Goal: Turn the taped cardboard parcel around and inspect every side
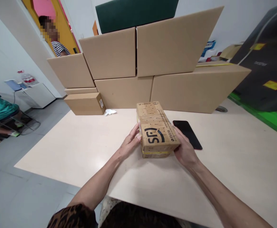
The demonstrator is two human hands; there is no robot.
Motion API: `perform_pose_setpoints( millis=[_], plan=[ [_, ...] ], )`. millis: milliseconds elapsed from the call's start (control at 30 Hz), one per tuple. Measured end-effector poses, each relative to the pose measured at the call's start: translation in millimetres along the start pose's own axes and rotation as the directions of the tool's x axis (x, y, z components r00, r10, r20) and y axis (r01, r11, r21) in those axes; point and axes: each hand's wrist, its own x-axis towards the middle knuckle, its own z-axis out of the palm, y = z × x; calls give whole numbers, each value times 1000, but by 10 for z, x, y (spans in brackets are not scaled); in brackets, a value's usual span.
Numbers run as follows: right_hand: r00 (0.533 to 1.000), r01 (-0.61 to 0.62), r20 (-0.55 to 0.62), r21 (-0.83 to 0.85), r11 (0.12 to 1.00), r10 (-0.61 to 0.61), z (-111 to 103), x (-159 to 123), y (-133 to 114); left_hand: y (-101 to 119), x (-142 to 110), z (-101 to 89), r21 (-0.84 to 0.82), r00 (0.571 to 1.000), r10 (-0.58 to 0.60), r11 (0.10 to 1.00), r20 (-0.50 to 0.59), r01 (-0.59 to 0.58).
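Observation:
A small brown cardboard box (152, 122) printed "SF EXPRESS" lies in front of me on top of another flat cardboard box (155, 155), whose front edge peeks out below. My left hand (131, 139) presses against the left side of the boxes, thumb near the upper one's edge. On the other side my right hand (184, 148) grips the upper box's right side, its fingertips partly hidden behind it. Just beyond that hand, a black smartphone (188, 134) lies flat on the table.
Large cardboard boxes (124, 93) are stacked along the back of the pale table (69, 148), with a dark green box (136, 14) on top. A smaller brown box (83, 104) and a crumpled white paper (110, 112) sit at the back left. A person (59, 47) stands by the doorway.

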Motion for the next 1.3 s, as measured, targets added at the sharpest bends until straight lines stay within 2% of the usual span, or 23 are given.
perform_pose_setpoints(
  millis=[133, 233, 400, 467, 533, 633, 700, 800, 933, 1033, 1200, 1300],
  plan=[
    [993, 105, 49, 56, 993, -108, 15, -83, -130, -9, -16, -9, -64, 989, 144, 987, -25, -145],
    [987, 148, 44, 123, 981, -154, 34, -111, -181, 20, -25, 5, -116, 978, 199, 972, -57, -205],
    [989, 143, -63, 109, 984, -137, 30, -29, -124, 68, -5, 33, -135, 981, 132, 979, -140, -151],
    [986, 113, -130, 85, 990, -102, 24, 7, -87, 57, 11, 34, -104, 978, 92, 988, -186, -113],
    [987, 70, -148, 57, 996, -61, 24, 28, -54, 29, 25, 33, -81, 976, 26, 996, -218, -45],
    [997, 18, -73, 29, 999, -16, 35, 23, -25, -23, 39, 32, -99, 983, -39, 995, -178, 21],
    [999, 23, -36, 20, 1000, -22, 43, -1, -37, -35, 37, 33, -128, 991, -3, 992, -130, -14],
    [996, 91, -19, 35, 995, -90, 50, -56, -111, 14, 9, 41, -176, 993, 59, 981, -107, -77],
    [979, 190, -96, 100, 977, -181, 61, -93, -216, 137, -36, 66, -216, 993, 48, 974, -110, -71],
    [970, 221, -134, 151, 963, -201, 62, -59, -211, 169, -31, 74, -225, 993, 57, 971, -100, -78],
    [978, 156, -157, 87, 984, -141, 40, 23, -79, 116, 22, 57, -178, 984, -8, 984, -175, -23],
    [985, 39, -172, 31, 999, -33, 44, 31, -10, 83, 37, 52, -171, 991, -68, 984, -119, 47]
  ],
)
